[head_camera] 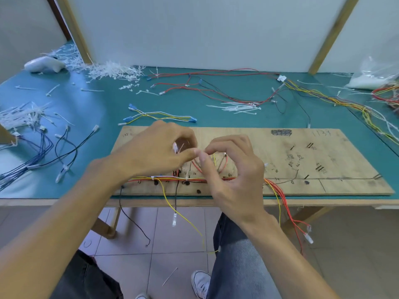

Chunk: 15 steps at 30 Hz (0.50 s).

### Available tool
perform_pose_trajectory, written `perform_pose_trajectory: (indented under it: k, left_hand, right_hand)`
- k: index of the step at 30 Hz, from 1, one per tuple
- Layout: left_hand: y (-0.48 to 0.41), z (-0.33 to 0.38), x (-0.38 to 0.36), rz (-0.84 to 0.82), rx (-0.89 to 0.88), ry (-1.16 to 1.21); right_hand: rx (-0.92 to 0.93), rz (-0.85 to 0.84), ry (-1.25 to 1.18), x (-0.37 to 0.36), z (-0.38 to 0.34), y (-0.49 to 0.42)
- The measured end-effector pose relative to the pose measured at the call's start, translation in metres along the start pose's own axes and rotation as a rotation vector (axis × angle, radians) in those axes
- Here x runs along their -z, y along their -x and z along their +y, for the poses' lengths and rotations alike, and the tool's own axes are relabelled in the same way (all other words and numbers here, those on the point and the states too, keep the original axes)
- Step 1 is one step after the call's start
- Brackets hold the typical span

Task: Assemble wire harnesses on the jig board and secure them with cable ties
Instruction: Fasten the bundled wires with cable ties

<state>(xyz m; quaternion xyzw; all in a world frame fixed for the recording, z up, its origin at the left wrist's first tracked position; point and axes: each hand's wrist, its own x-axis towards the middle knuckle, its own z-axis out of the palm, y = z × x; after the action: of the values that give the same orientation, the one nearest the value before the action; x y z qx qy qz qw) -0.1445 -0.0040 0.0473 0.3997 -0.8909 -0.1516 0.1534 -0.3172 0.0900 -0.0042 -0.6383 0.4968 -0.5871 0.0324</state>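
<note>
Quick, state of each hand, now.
Left hand: fingers pinching a white cable tie.
Right hand: fingers pinching the same tie, it seems.

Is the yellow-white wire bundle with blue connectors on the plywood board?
No: the bundle lies on the teal mat, beyond the board.

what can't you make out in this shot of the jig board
Head view only:
- What the left hand pinches, and whether the right hand holds it too: fingers cover all but a thin white piece.
- Harness wires mid-board: partly hidden under both hands.
- Handwriting on the jig board: too small and blurred.
- Plastic bag: cut off by the right edge.
</note>
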Motion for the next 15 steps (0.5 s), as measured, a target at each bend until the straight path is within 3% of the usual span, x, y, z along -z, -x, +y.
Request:
perform_pose_trajectory:
  k: [2,4,8,11,15]
  left_hand:
    - [-0.001,0.001,-0.002,0.074,-0.028,-0.017]
    - [-0.004,0.005,-0.005,0.138,-0.098,-0.133]
    - [-0.013,0.015,-0.012,0.014,-0.132,-0.353]
    - [-0.02,0.016,-0.021,-0.082,-0.088,-0.445]
    - [-0.024,0.014,-0.023,-0.07,-0.041,-0.462]
  right_hand:
    - [-0.026,0.093,0.038,0.016,0.0,-0.014]
    - [-0.18,0.137,0.084,0.035,0.016,-0.042]
    - [-0.516,-0.129,0.304,0.057,0.088,-0.109]
    - [-0.574,-0.27,0.483,0.059,0.141,-0.139]
    - [-0.595,-0.374,0.564,0.052,0.177,-0.146]
